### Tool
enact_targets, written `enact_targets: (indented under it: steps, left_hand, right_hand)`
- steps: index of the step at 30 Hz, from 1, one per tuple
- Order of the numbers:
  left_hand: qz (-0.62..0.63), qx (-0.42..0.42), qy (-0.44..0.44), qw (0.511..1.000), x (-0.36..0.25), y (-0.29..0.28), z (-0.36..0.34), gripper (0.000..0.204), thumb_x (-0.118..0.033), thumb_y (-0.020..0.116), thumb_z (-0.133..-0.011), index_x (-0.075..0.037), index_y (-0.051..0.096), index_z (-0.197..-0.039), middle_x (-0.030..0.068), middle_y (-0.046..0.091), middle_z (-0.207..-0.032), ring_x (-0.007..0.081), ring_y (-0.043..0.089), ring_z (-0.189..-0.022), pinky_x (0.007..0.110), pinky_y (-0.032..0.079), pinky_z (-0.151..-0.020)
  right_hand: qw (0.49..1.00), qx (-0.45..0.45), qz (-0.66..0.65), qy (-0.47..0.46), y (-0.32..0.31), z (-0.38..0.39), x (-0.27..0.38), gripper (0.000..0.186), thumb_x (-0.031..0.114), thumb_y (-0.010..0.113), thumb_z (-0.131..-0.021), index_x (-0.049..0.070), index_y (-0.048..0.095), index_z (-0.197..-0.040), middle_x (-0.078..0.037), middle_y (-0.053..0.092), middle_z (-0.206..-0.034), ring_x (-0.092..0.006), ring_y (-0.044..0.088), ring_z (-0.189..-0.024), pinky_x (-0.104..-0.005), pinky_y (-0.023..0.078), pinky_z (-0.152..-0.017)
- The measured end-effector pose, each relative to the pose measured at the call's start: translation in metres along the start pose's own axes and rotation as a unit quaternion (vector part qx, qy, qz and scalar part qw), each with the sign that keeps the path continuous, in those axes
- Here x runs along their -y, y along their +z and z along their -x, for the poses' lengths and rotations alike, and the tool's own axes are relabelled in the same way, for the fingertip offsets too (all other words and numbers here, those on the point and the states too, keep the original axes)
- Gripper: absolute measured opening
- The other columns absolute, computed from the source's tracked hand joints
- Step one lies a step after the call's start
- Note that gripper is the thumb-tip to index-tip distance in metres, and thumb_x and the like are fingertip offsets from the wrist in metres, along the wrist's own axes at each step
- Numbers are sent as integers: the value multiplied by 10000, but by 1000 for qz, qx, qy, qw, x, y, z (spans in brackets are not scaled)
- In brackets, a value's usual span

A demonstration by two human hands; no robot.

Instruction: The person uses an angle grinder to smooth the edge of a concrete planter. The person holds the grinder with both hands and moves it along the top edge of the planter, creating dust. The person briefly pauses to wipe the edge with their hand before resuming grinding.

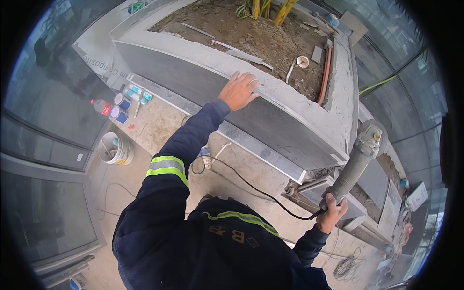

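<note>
My left hand (239, 91) lies on the top edge of a planter wall, its fingers stretched out over the rough pale rim (290, 102). A dark grey slab (179, 68) with a white edge faces the wall below that hand. My right hand (331, 212) is wrapped round the rear end of a dusty angle grinder (352, 169). The grinder's head and round guard point up and away, beside the planter's right corner. A black power cable (246, 182) runs from its back end, leftward across the floor. Whether the disc is spinning I cannot tell.
Soil (256, 36) with plant stems, a white pipe and an orange pipe (325, 75) fills the planter. At left stand a white bucket (116, 149), paint cans (119, 114) and a red-capped bottle (101, 106). Loose slabs (389, 207) lie at right; coiled cable (345, 268) lies lower right.
</note>
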State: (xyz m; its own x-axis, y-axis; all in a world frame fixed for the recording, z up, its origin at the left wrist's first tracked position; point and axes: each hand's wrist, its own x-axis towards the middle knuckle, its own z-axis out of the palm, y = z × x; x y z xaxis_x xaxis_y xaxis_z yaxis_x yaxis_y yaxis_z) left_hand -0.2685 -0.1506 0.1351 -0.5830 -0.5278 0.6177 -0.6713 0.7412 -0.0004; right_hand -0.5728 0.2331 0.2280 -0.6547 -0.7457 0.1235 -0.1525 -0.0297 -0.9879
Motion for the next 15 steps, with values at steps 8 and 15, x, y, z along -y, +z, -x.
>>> enact_targets:
  steps: [8,15]
  left_hand:
    - [102,89,10,991,20,43,-2,435,-383,658,-1009,-38,679,-1274,135,640,-1138,331,594,-1134,474,447,-1010]
    - [155,50,-29,986,22,56,-6,284,-278,758,-924,-12,759,-1024,144,639,-982,349,599,-1007,465,480,-898]
  right_hand:
    - [975,-205,73,56,-14,118,18,397,270,765,-799,-49,671,-1016,-92,658,-840,-162,591,-740,-308,445,-691]
    - [959,-259,111,41,10,157,41,389,254,766,-792,-49,678,-1020,-53,648,-845,-129,572,-744,-289,446,-673]
